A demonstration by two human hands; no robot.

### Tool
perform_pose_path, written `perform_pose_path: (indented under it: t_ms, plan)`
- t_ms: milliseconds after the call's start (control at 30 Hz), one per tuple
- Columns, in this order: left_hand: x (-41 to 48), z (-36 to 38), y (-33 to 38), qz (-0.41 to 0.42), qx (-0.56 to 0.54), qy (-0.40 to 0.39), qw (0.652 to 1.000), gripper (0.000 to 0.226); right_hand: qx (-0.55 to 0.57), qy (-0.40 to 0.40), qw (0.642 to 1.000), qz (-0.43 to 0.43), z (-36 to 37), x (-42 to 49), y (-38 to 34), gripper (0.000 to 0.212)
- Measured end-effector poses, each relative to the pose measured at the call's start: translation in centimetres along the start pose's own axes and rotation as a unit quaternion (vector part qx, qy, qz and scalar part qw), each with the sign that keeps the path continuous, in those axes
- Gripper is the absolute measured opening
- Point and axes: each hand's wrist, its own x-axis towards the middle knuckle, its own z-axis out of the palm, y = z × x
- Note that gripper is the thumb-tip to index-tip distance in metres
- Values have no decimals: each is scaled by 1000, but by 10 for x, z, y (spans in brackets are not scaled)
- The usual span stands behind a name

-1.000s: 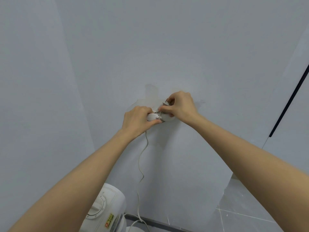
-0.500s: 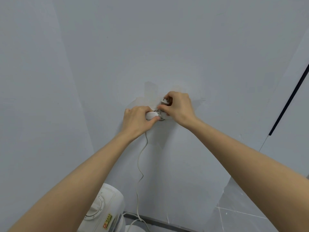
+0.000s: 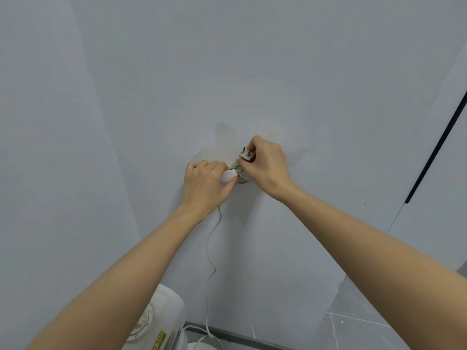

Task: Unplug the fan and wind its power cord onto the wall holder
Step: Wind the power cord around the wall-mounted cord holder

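The plug [image 3: 246,155] is free of any socket, prongs bared, pinched by the curled fingers of the right hand [image 3: 267,168] just beside the white wall holder [image 3: 228,176]. The left hand [image 3: 203,184] grips the holder, thumb underneath, probably to steady the coils while the plug end is tucked in. The remaining power cord [image 3: 211,238] hangs down the wall to the fan [image 3: 164,322].

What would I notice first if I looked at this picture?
Two hands meet in the middle of the pale wall: the right hand pinches a plug with its metal prongs showing, and the left hand grips a white wall holder beside it. A thin white cord dangles from there down to the white fan at the bottom edge.
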Motion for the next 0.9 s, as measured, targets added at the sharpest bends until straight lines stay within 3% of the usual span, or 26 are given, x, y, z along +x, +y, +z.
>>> perform_pose_path:
  t_ms: [200,367,600,900]
  plan:
    - [-11,0,14,-120,-119,42,985,31,25,2,1000,12,-2,-2,0,19]
    - [-4,0,7,-21,-116,76,990,17,50,24,996,64,-4,-3,2,22]
    - [-3,2,3,16,-86,128,988,8,92,29,989,109,-5,-7,3,22]
    - [-4,0,12,29,-56,58,996,13,93,19,990,104,-6,-9,1,21]
